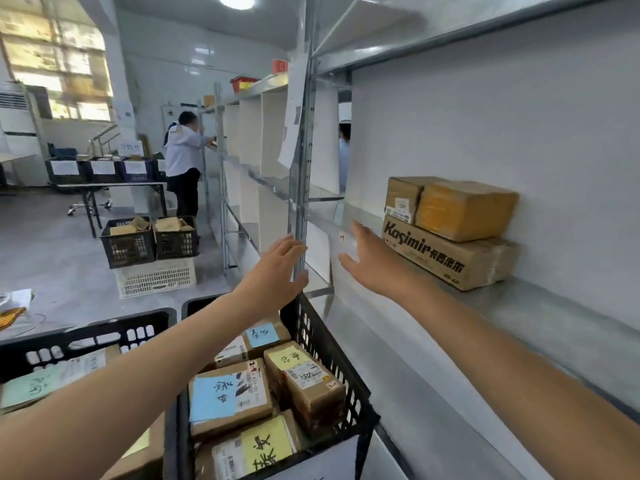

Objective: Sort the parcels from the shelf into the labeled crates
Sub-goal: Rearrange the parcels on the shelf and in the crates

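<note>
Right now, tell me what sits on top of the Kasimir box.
Two parcels sit side by side: a labeled parcel left, a tape-wrapped parcel right. Anything behind them is hidden.

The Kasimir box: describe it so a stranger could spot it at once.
Find the grey metal shelf at the right. It is the wide bottom carton of the stack there, the only one with big black lettering; two smaller boxes sit on it.

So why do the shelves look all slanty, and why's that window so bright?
Head view: the wide-angle lens tilts the shelf post and stretches both arms near the edges; the window is overexposed, with its detail washed out; the left hand and right hand look slightly blurred.
</note>
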The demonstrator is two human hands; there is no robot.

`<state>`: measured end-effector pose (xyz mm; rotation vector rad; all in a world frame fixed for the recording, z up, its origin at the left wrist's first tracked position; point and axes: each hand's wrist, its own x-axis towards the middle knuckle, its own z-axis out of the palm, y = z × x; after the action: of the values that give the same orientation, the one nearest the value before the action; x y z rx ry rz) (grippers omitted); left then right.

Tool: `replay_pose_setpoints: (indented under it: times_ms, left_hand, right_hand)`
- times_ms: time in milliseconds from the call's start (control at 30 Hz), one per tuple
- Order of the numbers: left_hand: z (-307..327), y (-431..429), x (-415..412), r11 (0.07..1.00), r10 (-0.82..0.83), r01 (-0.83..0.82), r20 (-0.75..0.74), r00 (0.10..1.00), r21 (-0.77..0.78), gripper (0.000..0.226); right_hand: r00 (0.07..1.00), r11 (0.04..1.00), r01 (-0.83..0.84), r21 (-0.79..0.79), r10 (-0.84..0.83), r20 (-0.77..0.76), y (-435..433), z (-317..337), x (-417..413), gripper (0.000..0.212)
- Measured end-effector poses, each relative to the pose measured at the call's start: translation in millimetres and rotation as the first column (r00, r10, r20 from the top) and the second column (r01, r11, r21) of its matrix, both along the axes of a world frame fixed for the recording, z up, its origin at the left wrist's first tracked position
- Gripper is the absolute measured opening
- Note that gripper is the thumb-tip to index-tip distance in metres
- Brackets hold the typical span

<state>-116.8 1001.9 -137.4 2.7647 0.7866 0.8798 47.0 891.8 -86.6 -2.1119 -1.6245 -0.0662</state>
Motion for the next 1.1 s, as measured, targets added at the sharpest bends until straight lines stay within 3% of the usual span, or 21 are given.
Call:
replay_pose_setpoints:
  times_ms: [167, 333, 533, 767, 900, 1000, 1100]
  left_hand:
    - [32.7, -0.6, 35.6, 0.993, -0.100, 0.098, 0.021, 0.995, 0.065, 0.054]
    - [59.6, -17.5, 80.4, 0.969, -0.208, 0.205, 0.009, 0.978, 0.138, 0.053]
    - [86.0, -48.7, 133.5, 0.945, -0.295, 0.309, 0.126, 0.947, -0.107, 0.046]
    - [97.0, -67.8, 173.3, 0.872, -0.283, 0.383, 0.323, 0.903, -0.305, 0.007]
    - [93.0, -75.6, 180.5, 0.810, -0.163, 0.406, 0.502, 0.849, -0.423, 0.010]
    - [92.1, -81.3, 183.0, 0.786, -0.176, 0.418, 0.482, 0.858, -0.457, 0.030]
    - [96.0, -86.8, 182.8, 0.705, -0.161, 0.452, 0.497, 0.853, -0.547, 0.032]
  right_hand:
    - [0.995, 0.990, 0.092, 0.106, -0.088, -0.043, -26.5, 44.2, 13.7, 0.068]
    - [0.978, 0.970, 0.201, 0.140, -0.206, 0.024, -59.1, 69.3, 31.4, 0.067]
    - [0.935, 0.917, 0.349, 0.192, -0.354, -0.009, -90.6, 74.7, 64.8, 0.062]
    - [0.903, 0.903, 0.418, 0.100, -0.401, -0.153, -112.7, 63.8, 108.3, 0.056]
    - [0.871, 0.899, 0.428, 0.089, -0.384, -0.306, -116.1, 55.8, 118.7, 0.061]
    - [0.842, 0.899, 0.417, 0.132, -0.327, -0.429, -114.3, 52.5, 119.8, 0.068]
    - [0.815, 0.888, 0.426, 0.172, -0.294, -0.499, -113.0, 50.6, 115.6, 0.070]
